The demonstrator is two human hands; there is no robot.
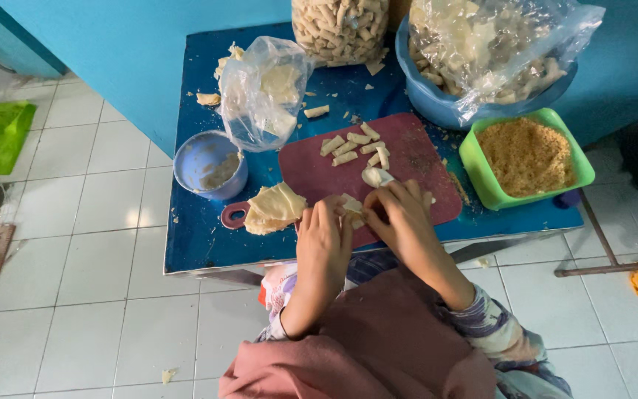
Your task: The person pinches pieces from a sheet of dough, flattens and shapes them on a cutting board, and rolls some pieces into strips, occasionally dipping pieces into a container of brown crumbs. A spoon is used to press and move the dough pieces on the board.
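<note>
On the cutting board (pixel 407 159), both hands' fingers (pixel 389 203) pinch a pale wrapper (pixel 351 205) (mostly hidden).

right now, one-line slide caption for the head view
Both hands, left and right, fold a pale wrapper piece on a maroon plastic cutting board beside finished rolls.
</note>
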